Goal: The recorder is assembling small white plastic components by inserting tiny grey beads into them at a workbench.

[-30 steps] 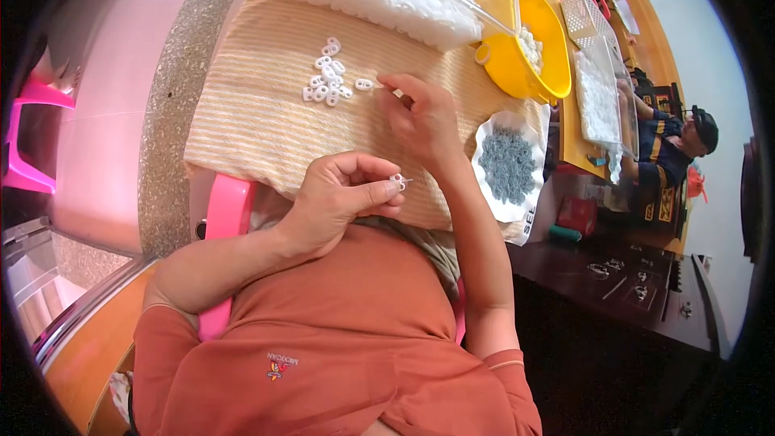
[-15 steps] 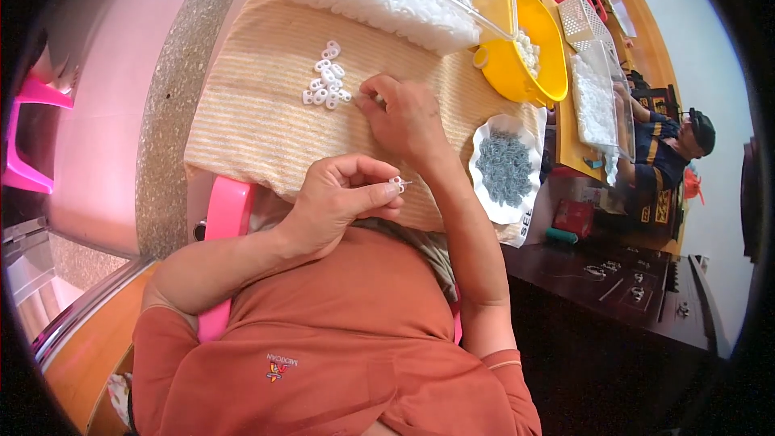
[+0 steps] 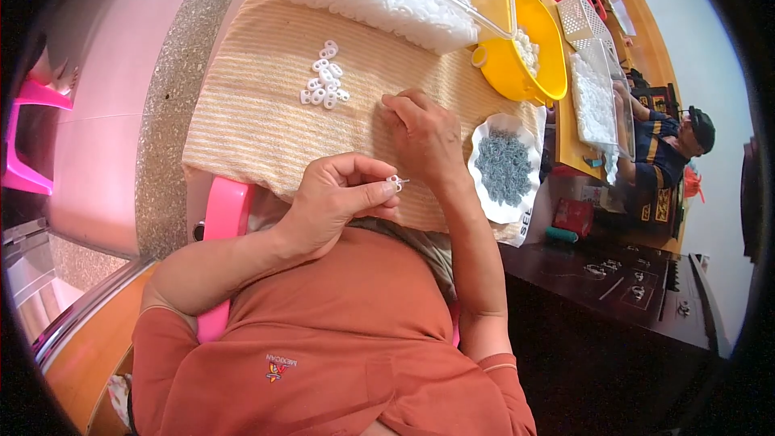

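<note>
The right hand (image 3: 424, 133) has drawn back from the white rings (image 3: 324, 79) with fingers curled, contents indiscernible, while the left hand (image 3: 339, 198) still pinches one small ring (image 3: 395, 182) above the worktop's (image 3: 242, 113) near edge.

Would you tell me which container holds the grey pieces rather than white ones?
The shallow white dish beside the right hand; the yellow bowl holds white pieces.
</note>
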`<action>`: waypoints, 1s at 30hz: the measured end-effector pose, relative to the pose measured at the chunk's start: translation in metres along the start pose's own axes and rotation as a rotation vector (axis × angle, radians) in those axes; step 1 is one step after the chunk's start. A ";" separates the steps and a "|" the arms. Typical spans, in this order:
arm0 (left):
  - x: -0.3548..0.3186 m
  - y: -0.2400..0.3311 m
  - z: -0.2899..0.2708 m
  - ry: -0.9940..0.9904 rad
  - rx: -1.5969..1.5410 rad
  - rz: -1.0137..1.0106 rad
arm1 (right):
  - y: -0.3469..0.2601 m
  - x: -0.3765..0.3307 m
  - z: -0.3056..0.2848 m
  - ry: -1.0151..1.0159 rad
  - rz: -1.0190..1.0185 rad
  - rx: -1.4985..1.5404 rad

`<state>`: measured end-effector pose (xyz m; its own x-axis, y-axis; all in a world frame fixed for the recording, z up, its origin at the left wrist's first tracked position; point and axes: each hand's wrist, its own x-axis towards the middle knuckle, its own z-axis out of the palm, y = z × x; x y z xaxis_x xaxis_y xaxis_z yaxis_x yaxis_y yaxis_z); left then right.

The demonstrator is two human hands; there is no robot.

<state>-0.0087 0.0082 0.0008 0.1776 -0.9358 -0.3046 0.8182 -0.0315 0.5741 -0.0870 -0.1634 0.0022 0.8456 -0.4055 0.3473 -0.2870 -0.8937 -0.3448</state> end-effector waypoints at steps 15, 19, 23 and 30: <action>0.000 0.003 0.000 0.013 0.014 -0.013 | 0.003 0.002 -0.030 -0.158 -0.037 0.024; 0.000 0.002 -0.001 0.008 0.021 -0.007 | 0.002 0.006 -0.033 -0.328 -0.026 -0.076; 0.001 0.004 0.001 0.011 0.022 -0.017 | 0.006 0.006 -0.025 -0.259 0.067 -0.041; 0.001 0.003 0.000 0.012 0.010 -0.022 | 0.006 0.005 -0.026 -0.292 0.015 -0.013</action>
<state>-0.0056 0.0072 0.0021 0.1666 -0.9305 -0.3261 0.8165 -0.0553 0.5747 -0.0960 -0.1752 0.0244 0.9344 -0.3481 0.0757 -0.3048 -0.8911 -0.3363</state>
